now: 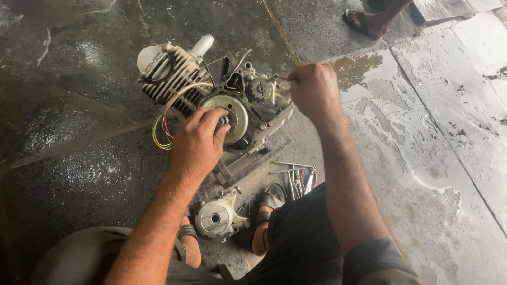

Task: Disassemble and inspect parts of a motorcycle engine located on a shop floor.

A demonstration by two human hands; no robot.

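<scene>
Right now the left hand (pixel 198 142) has its fingertips pinched together on the hub of the round flywheel (pixel 228 117), while the right hand (pixel 314 89) is fisted tight around a thin tool (pixel 282 79) set against the engine's (pixel 222 95) open side. The engine lies on a wet, oily floor (pixel 422 132). Slick fingers could slip off the hub, and the engine could skid. Loose tools (pixel 296 177) and a removed cover (pixel 216 217) lie by the feet.
</scene>
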